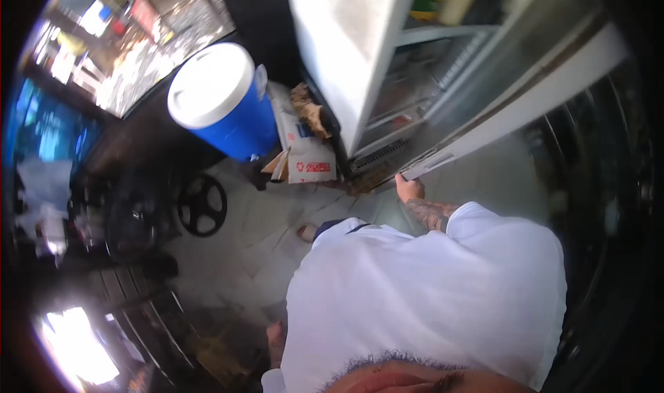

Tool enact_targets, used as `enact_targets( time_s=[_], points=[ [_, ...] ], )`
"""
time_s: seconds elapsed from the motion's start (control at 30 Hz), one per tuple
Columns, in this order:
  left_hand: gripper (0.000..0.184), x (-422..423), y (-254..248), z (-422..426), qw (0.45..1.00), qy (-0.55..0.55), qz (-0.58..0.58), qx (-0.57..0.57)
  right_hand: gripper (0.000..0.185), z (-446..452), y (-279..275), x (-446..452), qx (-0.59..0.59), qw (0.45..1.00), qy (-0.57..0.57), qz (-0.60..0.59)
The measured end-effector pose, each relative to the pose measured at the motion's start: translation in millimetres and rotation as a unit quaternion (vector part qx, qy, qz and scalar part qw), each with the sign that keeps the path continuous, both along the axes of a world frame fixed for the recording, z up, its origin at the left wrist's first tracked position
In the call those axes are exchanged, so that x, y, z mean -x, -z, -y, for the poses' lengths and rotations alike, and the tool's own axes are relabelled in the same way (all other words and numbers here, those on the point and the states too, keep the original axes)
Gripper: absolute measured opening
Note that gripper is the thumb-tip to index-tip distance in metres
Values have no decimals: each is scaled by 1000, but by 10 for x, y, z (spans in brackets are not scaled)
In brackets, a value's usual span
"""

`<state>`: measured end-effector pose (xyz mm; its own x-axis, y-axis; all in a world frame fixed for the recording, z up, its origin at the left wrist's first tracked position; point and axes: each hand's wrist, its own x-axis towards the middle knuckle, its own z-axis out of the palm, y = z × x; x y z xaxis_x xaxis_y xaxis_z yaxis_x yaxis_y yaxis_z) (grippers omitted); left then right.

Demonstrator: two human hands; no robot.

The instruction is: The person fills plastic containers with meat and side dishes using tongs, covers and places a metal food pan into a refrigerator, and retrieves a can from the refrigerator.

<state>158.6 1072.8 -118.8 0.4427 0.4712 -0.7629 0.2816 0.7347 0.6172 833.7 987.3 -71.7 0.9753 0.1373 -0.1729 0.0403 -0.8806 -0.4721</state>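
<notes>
My right hand is closed on the lower edge of the open glass fridge door, its tattooed forearm coming out of a white sleeve. The fridge has a white side, and inside it a yellow and green item shows on a shelf. My left hand hangs low at my left side beside the white shirt. It is dim and partly hidden, so its fingers and anything in them cannot be made out.
A blue drum with a white lid stands left of the fridge, next to a carton with red print. A black spoked wheel is near the tiled floor. Racks stand at lower left.
</notes>
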Motion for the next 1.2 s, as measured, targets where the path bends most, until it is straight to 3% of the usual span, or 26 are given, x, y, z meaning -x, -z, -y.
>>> enact_targets(
  time_s=[0.03,0.1,0.13,0.2,0.23,0.27,0.3,0.37,0.4,0.43,0.5,0.57,0.67,0.77,0.8,0.87,1.03,1.1,1.2],
  points=[
    [33,-82,133,-329,941,215,-62,-253,59,125,14,28,-29,999,10,11],
    [36,-547,271,-649,896,233,-335,-176,58,475,47,155,-58,996,59,17],
    [36,-967,250,-1017,897,257,-287,-219,57,625,46,195,-50,995,87,4],
    [42,-2358,-270,-1497,836,322,-150,-419,54,926,137,144,-64,993,96,-2],
    [26,-3279,-1128,-1458,832,348,-44,-429,54,1105,194,95,-63,993,102,-4],
    [47,-3992,-1715,-1284,832,332,60,-440,52,1294,244,71,-69,994,83,10],
    [57,-4555,-2108,-1124,767,333,187,-516,50,1462,246,71,-76,995,63,24],
    [69,-5552,-2989,-790,704,293,245,-599,46,1655,56,82,-93,992,75,36],
    [72,-6076,-3286,-692,664,196,339,-637,43,1756,-10,75,-82,994,75,21],
    [73,-6626,-3436,-708,663,121,371,-638,40,1821,-70,51,-71,995,75,6],
    [69,-7534,-3907,-766,709,49,184,-679,40,1894,-124,36,-72,994,82,-3],
    [70,-8282,-4040,-982,772,35,209,-599,40,2006,-200,17,-48,996,76,-13],
    [85,-8841,-4047,-1140,772,-5,101,-627,41,2120,-73,-29,-79,995,63,-8],
    [89,-9132,-3973,-1056,794,-57,48,-603,41,2183,-56,-46,-113,993,18,30],
    [108,-9136,-4010,-1001,796,-48,12,-603,41,2195,-68,-84,-112,993,13,32],
    [107,-9252,-3983,-991,794,-79,-12,-602,44,2218,-97,-129,-30,999,-10,-18],
    [94,-9279,-4031,-1039,801,-93,-61,-588,57,2300,61,-202,-61,996,-56,-25],
    [92,-9301,-4031,-1022,793,-114,-63,-595,58,2227,-119,-189,24,990,-32,-135],
    [89,-9241,-3943,-1042,788,-131,-22,-601,49,2245,102,-173,35,994,-72,-80]
  ],
)
